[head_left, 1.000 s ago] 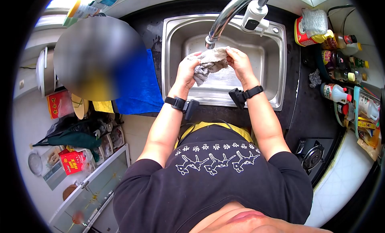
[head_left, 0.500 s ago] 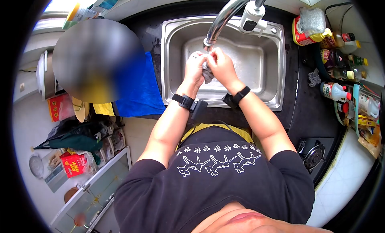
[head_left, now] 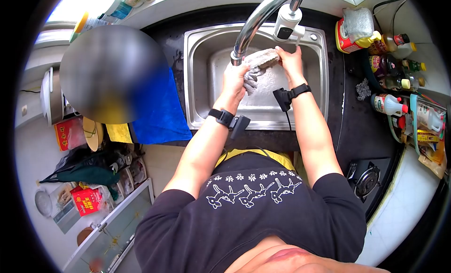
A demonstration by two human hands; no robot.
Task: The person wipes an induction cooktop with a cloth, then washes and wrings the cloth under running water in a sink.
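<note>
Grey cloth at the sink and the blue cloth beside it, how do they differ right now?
The grey cloth is crumpled, while the blue cloth lies mostly spread out. The left hand and right hand hold the grey cloth over the sink; neither touches the blue cloth, which lies left of the sink. The grey cloth looks smaller than the blue cloth, though blur hides part of the blue one. Both look like fabric.

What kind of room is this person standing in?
Most likely a home kitchen: a steel sink with a curved tap is set into a dark counter, with a stove burner and several bottles to the right.
</note>
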